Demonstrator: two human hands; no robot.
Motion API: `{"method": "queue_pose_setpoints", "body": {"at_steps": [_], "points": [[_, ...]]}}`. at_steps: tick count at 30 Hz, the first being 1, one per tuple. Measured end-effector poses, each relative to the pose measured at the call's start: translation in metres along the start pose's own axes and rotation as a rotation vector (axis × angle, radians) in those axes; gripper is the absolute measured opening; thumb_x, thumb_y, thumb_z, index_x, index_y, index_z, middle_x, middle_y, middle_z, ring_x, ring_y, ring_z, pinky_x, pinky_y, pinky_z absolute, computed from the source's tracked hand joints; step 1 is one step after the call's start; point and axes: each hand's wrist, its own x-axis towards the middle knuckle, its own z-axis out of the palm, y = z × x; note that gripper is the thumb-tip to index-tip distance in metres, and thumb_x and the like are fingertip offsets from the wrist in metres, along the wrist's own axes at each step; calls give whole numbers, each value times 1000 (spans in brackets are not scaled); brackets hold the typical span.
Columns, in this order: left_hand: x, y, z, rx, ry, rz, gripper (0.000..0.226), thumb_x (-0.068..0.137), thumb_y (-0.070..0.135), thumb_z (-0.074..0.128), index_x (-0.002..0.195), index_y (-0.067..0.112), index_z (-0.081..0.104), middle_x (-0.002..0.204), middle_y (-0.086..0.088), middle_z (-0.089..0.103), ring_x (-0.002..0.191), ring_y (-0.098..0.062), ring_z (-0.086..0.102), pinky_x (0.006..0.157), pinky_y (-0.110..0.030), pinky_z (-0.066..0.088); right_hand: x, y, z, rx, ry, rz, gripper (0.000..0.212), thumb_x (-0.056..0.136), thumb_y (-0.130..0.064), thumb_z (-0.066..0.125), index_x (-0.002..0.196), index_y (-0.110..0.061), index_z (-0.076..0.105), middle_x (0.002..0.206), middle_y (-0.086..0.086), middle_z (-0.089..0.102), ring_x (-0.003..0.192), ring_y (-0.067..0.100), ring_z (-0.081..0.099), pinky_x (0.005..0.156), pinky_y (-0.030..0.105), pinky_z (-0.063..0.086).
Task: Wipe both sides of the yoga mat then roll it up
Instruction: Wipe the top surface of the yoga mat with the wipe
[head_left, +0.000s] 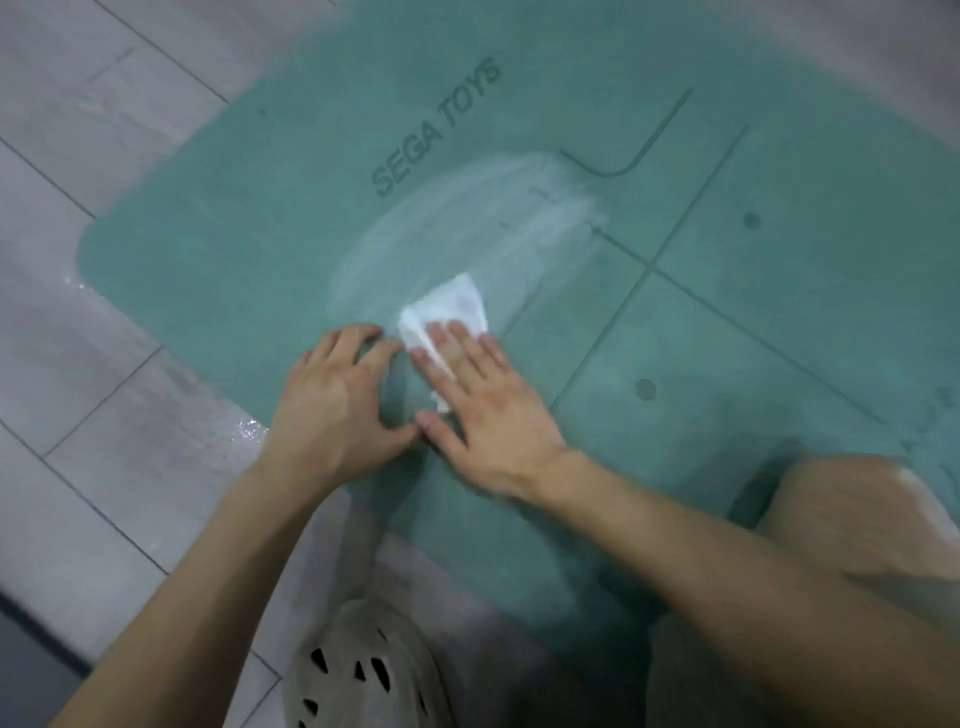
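On mat (249, 208), both hands (483, 415) palm-down

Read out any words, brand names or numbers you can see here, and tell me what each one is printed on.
"SEGA TOYS": dark letters running diagonally on the green yoga mat, beyond the whitish wiping streak.
Faint marks at the mat's right edge: too blurred to read.
The white wipe and the floor tiles: no text visible.
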Motion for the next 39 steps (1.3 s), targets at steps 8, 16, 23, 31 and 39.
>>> {"method": "queue_pose_setpoints", "body": {"at_steps": [8,16,23,31,39], "points": [[-4,4,-7,55,-140,-27,131,39,77,91,151,27,45,157,1,38,144,-26,40,118,-45,38,29,138,-48,-149,-32,369,70,108,-60,9,169,-28,7,177,1,-1,163,19,-3,132,49,4],[2,24,1,143,-160,-43,120,33,60,97,132,12,49,139,-13,43,133,-38,47,102,-53,51,-43,-15,3,-67,-109,-46,64,113,-46,24,169,-20,11,177,4,-2,163,22,-8,132,46,3],[7,25,-2,156,-228,-63,126,41,65,97,142,16,39,147,-10,33,142,-35,38,109,-51,47,-19,138,-50,-204,-151,341,60,109,-46,2,167,-36,-7,176,-3,-12,163,17,-10,131,50,-3],[23,35,4,300,-264,-45,131,25,61,98,128,8,36,126,-16,34,114,-39,40,89,-54,56,-44,26,-3,-84,-87,-10,60,113,-43,24,169,-23,15,177,4,4,163,23,-4,132,48,7],[31,38,5,391,-318,-39,143,26,67,98,133,7,25,134,-19,26,117,-41,35,88,-55,56,0,155,-42,-67,43,476,60,110,-43,10,169,-29,8,177,-2,-1,163,18,-4,131,49,6]]}}
